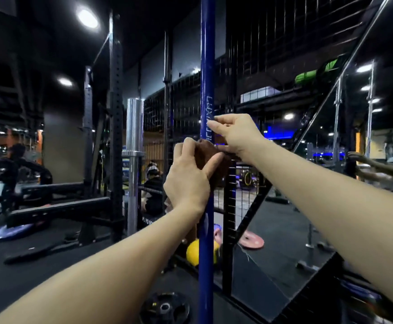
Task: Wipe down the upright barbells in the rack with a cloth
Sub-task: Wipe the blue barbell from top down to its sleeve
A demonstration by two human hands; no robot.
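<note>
A blue upright barbell (207, 66) runs from top to bottom in the middle of the view. A brown cloth (210, 157) is wrapped against it at chest height. My left hand (188, 181) grips the cloth from the left, thumb across its front. My right hand (235, 134) sits just above and to the right, fingers curled, pinching the cloth's upper edge beside the bar. A silver barbell (134, 127) with a thick chrome sleeve stands upright to the left. A thinner dark bar (167, 66) stands between the two.
A black wire mesh panel (242, 73) stands right behind the bars. A black squat rack (116, 113) is at the left. Weight plates (165, 307) and a yellow ball (192, 252) lie on the floor near the bar's base. People are in the background at left.
</note>
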